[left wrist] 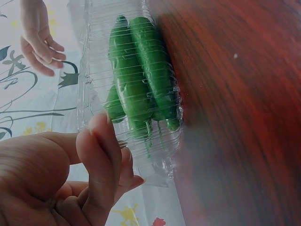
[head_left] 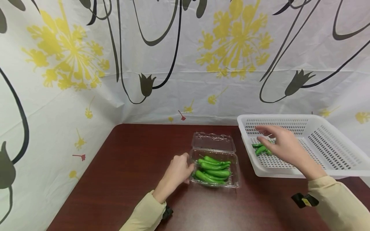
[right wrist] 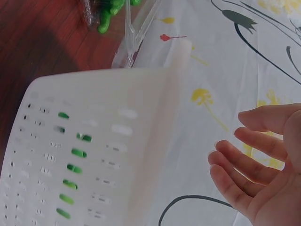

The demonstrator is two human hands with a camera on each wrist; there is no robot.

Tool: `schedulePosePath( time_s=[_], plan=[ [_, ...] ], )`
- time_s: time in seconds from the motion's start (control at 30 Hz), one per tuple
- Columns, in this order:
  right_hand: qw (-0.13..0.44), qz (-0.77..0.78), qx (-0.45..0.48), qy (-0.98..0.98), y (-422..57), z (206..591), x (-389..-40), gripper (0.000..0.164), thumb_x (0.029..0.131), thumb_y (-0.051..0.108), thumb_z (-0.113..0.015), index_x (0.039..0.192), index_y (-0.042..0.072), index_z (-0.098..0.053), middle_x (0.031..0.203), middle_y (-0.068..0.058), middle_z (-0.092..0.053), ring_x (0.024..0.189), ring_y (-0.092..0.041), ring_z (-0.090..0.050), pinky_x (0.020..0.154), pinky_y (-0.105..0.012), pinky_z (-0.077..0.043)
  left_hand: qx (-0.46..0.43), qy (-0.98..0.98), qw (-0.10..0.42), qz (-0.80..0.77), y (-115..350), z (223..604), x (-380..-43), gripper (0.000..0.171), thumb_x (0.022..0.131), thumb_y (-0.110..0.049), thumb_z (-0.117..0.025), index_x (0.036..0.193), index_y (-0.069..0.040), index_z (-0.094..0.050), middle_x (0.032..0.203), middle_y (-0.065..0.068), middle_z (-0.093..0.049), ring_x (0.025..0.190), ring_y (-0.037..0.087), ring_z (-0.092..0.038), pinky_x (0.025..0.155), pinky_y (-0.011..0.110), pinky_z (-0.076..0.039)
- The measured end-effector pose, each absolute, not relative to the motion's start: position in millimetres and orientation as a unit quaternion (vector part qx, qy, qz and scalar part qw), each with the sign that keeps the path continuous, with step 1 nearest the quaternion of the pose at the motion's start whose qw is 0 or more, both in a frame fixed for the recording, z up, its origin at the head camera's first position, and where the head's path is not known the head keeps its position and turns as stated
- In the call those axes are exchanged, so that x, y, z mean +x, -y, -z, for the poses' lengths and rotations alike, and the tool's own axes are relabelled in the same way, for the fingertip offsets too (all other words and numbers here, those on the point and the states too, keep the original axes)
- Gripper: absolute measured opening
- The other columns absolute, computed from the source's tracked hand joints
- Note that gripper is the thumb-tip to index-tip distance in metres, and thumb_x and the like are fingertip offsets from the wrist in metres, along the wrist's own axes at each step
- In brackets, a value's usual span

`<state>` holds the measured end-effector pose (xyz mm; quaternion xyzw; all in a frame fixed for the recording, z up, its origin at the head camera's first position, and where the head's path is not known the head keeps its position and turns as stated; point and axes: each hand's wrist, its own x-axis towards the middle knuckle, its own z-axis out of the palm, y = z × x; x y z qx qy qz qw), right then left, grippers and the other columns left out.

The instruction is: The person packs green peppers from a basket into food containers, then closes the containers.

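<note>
Right hand [head_left: 281,146] hung empty over the white basket [head_left: 251,157], thumb and fingers well apart, nearer than the left hand [head_left: 177,169] to the basket peppers [head_left: 261,150] lying below its thumb, one slanted, while the left pinched the clear box [head_left: 236,176] by its left edge

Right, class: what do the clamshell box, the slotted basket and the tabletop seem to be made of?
Clamshell box: probably clear, glossy plastic; green peppers show through. Slotted basket: likely moulded, satin white plastic, with regular openings. Tabletop: glossy wood or laminate; streaky reddish-brown grain, reflected light.
</note>
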<state>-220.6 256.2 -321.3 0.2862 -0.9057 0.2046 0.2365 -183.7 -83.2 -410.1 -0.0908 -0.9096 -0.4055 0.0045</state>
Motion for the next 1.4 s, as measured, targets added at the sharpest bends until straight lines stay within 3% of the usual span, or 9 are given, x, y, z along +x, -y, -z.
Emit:
schedulePosePath(
  time_s=[0.27, 0.9, 1.4],
  plan=[
    [0.219, -0.197, 0.272, 0.916, -268, 318, -224, 0.034, 0.087, 0.004, -0.074, 0.12, -0.001, -0.068, 0.112, -0.021, -0.071, 0.088, -0.038, -0.069, 0.074, -0.058, -0.054, -0.089, 0.91, 0.004, 0.406, 83, 410, -184, 0.026, 0.093, -0.005, -0.066, 0.114, 0.009, -0.061, 0.054, 0.001, -0.054, 0.033, 0.007, -0.054, 0.037, 0.025, -0.048],
    [0.191, -0.169, 0.241, 0.936, -287, 318, -233, 0.035, 0.09, 0.008, -0.073, 0.122, -0.003, -0.065, 0.113, -0.025, -0.069, 0.093, -0.04, -0.067, 0.075, -0.058, -0.053, -0.09, 0.912, 0.003, 0.4, 83, 409, -183, 0.033, 0.094, -0.006, -0.066, 0.122, 0.011, -0.059, 0.054, 0.0, -0.054, 0.033, 0.006, -0.054, 0.037, 0.025, -0.048],
    [0.162, -0.164, 0.232, 0.945, -300, 323, -246, 0.036, 0.09, 0.009, -0.072, 0.123, -0.004, -0.064, 0.112, -0.028, -0.068, 0.091, -0.043, -0.067, 0.075, -0.059, -0.052, -0.09, 0.907, 0.002, 0.411, 83, 409, -183, 0.027, 0.093, -0.005, -0.066, 0.115, 0.01, -0.06, 0.055, 0.002, -0.054, 0.033, 0.008, -0.055, 0.036, 0.026, -0.048]
  ],
)
